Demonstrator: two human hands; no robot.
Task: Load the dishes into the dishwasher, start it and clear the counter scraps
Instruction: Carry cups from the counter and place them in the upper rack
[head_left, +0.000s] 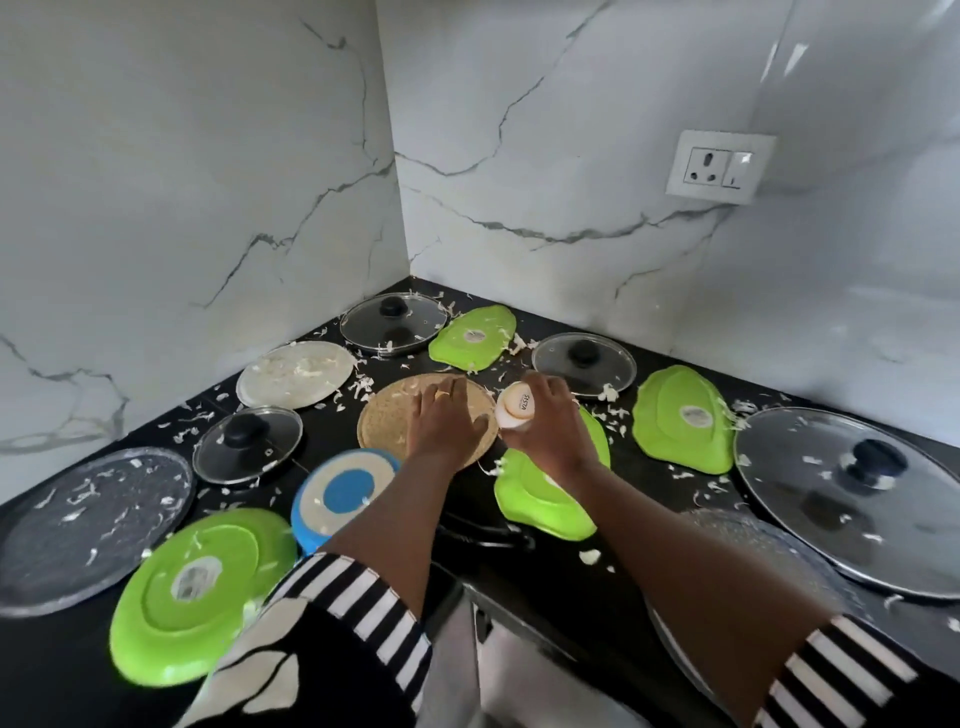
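Note:
My left hand (444, 423) lies flat on a round tan woven mat (384, 421) in the middle of the black counter (62, 670). My right hand (548, 426) grips a small cream cup (514, 405) tipped on its side, its printed base facing me. Below that hand lies an upturned green plate (540, 501). More green plates lie face down at the back (472, 338), the right (680, 418) and the front left (197, 587). White shredded scraps (363, 385) are strewn over the counter and the dishes.
Glass lids with black knobs sit at the back (392, 323), back right (584, 364), left (248, 437) and far right (852, 493). A steel plate (296, 373), a grey tray (88, 525) and a blue-and-cream plate (340, 493) lie on the left. Marble walls meet in the corner; a wall socket (719, 166) is on the right.

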